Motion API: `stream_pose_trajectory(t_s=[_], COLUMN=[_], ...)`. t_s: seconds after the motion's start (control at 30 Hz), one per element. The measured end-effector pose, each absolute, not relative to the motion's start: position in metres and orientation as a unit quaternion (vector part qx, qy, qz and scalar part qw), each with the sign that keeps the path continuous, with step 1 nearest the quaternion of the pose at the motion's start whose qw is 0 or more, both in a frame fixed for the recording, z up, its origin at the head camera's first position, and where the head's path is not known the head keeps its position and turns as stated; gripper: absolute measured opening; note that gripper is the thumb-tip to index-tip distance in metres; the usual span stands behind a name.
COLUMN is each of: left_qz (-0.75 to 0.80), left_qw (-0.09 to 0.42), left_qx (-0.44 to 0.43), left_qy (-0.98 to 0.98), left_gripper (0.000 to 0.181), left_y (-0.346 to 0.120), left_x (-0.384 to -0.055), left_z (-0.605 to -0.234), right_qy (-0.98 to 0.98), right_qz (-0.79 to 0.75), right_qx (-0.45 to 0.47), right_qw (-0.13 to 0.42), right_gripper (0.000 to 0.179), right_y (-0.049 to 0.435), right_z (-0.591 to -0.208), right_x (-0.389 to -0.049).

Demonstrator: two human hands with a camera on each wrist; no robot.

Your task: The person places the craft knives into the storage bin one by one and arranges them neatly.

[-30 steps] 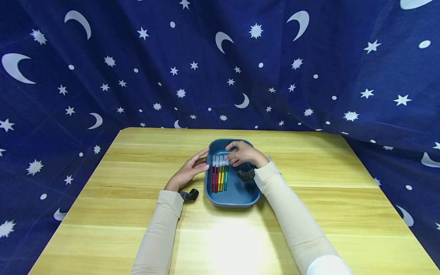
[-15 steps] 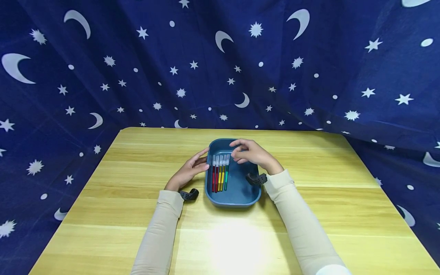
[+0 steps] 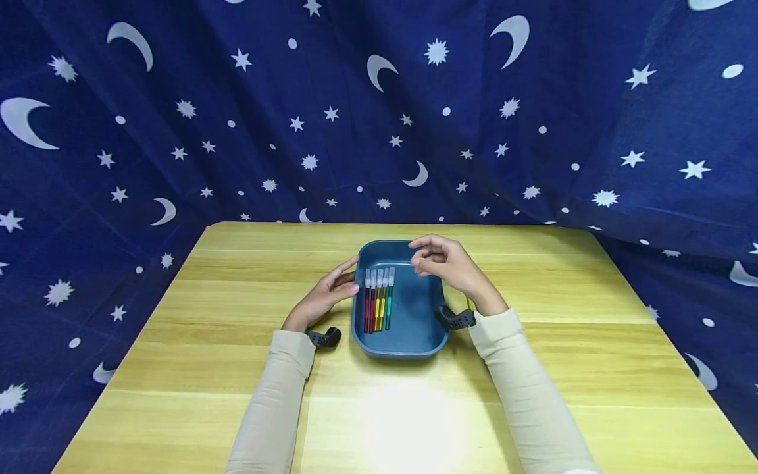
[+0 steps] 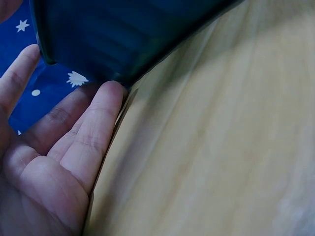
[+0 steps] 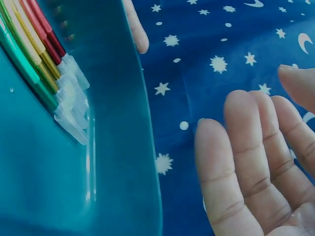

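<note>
A blue rectangular tray (image 3: 411,319) stands on the table. Along its left side lie several craft knives in a row, with knurled red, yellow and green handles and clear caps; the green craft knife (image 3: 389,306) is rightmost. My left hand (image 3: 320,299) rests against the tray's left wall, its fingers extended; the left wrist view shows fingertips at the wall (image 4: 123,44). Over the tray's upper right rim is my right hand (image 3: 450,266), fingers loosely bent. In the right wrist view nothing lies between that hand's fingers (image 5: 248,147) and thumb.
A short piece of a yellow handle (image 3: 470,304) shows on the table right of the tray, mostly hidden behind the right wrist. Black wrist cameras (image 3: 456,319) sit under both wrists. A dark blue curtain (image 3: 355,131) with moons and stars hangs behind the wooden table (image 3: 237,276).
My right hand has left the green craft knife's cap and moved right to the tray's rim. The yellow handle beyond the right wrist has come into view. My left hand stays put.
</note>
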State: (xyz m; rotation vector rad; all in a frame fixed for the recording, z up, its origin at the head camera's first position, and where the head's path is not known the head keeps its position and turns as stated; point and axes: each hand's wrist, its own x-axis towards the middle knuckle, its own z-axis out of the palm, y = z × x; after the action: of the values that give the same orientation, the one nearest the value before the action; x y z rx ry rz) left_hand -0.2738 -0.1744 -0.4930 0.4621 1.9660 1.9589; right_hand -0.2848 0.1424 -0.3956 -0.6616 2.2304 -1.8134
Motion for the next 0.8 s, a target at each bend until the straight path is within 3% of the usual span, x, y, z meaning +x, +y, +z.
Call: stream_pose_trajectory(t_s=[0.3, 0.8], left_qz=[0.686, 0.684], left_qw=[0.16, 0.156], left_qx=[0.168, 0.168], left_qy=[0.69, 0.692], left_gripper=[0.071, 0.07], left_y=[-0.174, -0.173], left_x=[-0.273, -0.274], left_z=[-0.494, -0.495], right_qy=[0.743, 0.753], right_qz=[-0.625, -0.625], right_qx=[-0.237, -0.207], right_qw=[0.042, 0.01], right_gripper=[0.03, 0.029], right_y=[0.158, 0.18], right_z=[-0.387, -0.391], right_x=[-0.275, -0.277])
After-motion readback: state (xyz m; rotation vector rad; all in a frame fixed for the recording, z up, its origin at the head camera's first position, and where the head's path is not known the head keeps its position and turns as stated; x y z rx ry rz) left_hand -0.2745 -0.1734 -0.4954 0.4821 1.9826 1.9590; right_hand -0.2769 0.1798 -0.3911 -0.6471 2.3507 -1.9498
